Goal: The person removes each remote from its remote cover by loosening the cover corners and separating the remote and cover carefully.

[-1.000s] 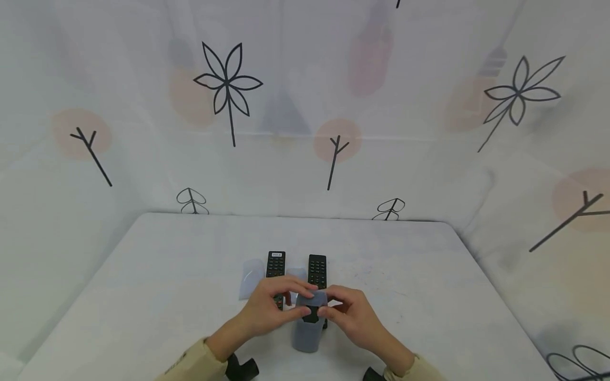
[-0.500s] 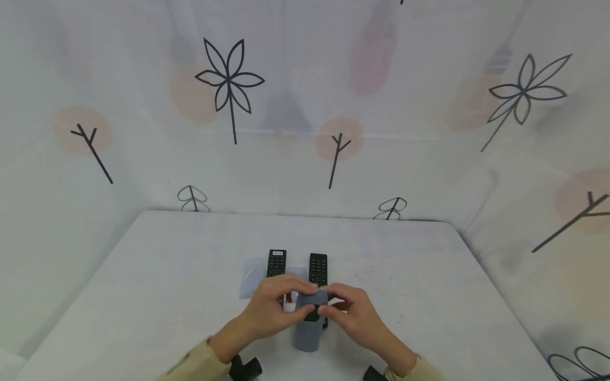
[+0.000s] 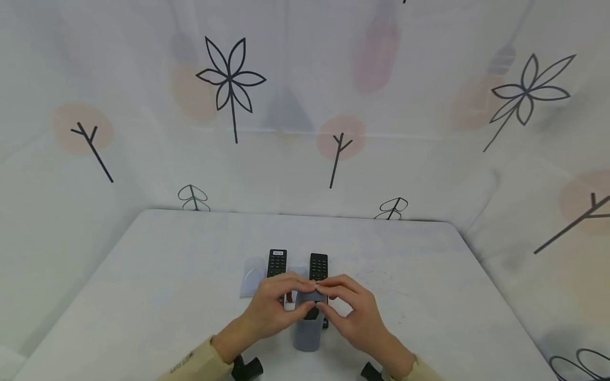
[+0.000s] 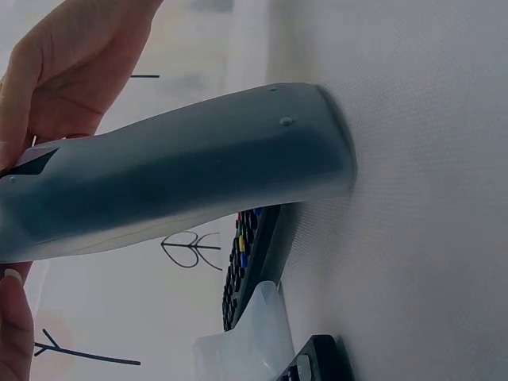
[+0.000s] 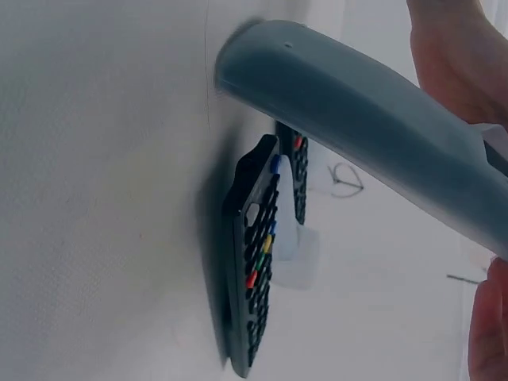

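Both hands are at the top end of a blue-grey translucent remote control cover (image 3: 307,336) over a dark remote control (image 3: 312,313), which shows through an opening. My left hand (image 3: 271,307) grips it from the left, fingers over the top and thumb by the opening. From the right, my right hand (image 3: 359,312) pinches the same end between fingertips and thumb. In the left wrist view, the cover (image 4: 198,159) stands tilted, its lower end close to the table; whether it touches is unclear. The cover (image 5: 349,103) also slants across the right wrist view.
Two black remote controls lie behind the hands, one on the left (image 3: 277,262) and one on the right (image 3: 318,267). Beside them are a clear bluish cover (image 3: 252,276) and another pale one (image 3: 297,271). The white table (image 3: 190,248) meets a patterned cloth backdrop.
My right hand's fingers have shifted up and left over the cover's top end, meeting the left fingertips. Its thumb has moved over the opening. The left hand stays almost still.
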Available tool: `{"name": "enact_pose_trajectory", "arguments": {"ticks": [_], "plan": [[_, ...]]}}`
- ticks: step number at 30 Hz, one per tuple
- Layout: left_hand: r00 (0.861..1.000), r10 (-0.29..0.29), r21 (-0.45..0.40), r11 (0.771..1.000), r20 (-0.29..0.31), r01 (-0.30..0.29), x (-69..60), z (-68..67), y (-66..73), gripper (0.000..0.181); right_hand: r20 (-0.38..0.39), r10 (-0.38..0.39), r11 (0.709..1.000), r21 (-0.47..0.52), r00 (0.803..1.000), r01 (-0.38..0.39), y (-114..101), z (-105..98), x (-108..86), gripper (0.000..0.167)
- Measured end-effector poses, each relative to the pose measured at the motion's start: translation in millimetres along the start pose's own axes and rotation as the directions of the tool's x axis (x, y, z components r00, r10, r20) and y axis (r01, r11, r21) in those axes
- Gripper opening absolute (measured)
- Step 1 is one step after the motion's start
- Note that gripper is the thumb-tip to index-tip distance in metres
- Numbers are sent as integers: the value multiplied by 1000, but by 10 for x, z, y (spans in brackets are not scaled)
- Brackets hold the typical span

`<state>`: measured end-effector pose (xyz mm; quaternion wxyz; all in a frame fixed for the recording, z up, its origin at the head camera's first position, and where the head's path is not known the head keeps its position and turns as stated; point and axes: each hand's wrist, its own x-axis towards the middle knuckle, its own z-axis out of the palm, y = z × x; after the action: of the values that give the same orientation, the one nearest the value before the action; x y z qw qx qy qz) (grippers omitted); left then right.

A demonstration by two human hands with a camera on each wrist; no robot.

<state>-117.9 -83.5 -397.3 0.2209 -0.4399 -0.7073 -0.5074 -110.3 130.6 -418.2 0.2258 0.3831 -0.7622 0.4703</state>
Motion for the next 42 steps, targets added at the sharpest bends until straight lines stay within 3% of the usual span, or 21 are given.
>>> {"name": "enact_pose_trajectory", "arguments": {"ticks": [6,10,14,19,22,27,32,37,42], "plan": [[1000,-19,9,1000,5,19,-108,50,-172,32,-59,-66,998,-17,996,65,11,37,-12,31],[1000,-16,7,1000,5,16,-145,68,-232,32,-95,-90,993,-83,991,82,12,58,-38,23],[1000,-10,4,1000,-1,10,-103,62,-178,32,-122,-119,985,-142,985,101,11,65,-49,24],[1000,-16,12,1000,4,16,-24,29,-28,32,-136,-122,985,-140,983,103,-1,57,-36,16],[1000,-26,18,1000,15,26,-50,37,-82,32,-137,-118,986,-133,983,100,-11,56,-24,4],[1000,-10,23,1000,16,9,-71,29,-144,35,-118,-114,986,-136,986,97,-37,64,3,21],[1000,5,14,1000,5,-5,4,-17,0,34,-120,-128,983,-151,984,109,-46,62,22,1],[1000,-9,7,1000,7,9,30,-36,55,33,-119,-85,986,-152,989,67,-68,47,18,4],[1000,-20,1,1000,11,20,28,-25,46,34,-114,-55,987,-157,992,37,-96,16,23,25]]}}
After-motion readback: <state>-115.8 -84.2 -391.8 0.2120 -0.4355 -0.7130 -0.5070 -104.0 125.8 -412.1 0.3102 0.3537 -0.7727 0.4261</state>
